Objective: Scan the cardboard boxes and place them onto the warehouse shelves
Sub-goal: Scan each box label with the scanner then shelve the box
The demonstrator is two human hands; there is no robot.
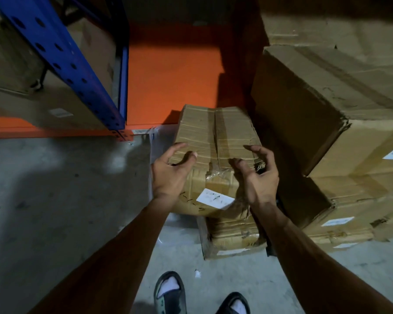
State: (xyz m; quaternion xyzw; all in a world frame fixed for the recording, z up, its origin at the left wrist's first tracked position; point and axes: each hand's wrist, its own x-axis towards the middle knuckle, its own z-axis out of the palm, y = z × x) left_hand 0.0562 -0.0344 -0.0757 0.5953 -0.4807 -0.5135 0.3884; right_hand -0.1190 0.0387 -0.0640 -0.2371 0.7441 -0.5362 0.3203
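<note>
Reaching down with both arms, I have my left hand at the near left corner of a worn cardboard box, fingers spread wide and curled, thumb on the top edge; whether the palm actually presses the side I cannot tell. My right hand is likewise wide, fingers bent over the near right corner, fingertips just at the crushed top edge. Neither hand is closed on anything. That box is taped shut along its centre seam, so its contents are hidden; a white label with handwriting is on its near face. It sits on top of a second box, also sealed, which rests on the concrete floor. To the right, two large boxes are stacked, touching or nearly touching mine, both closed and labelled. Beyond, the orange shelf deck lies bare behind the blue upright; further cartons fill the bay left of it.
</note>
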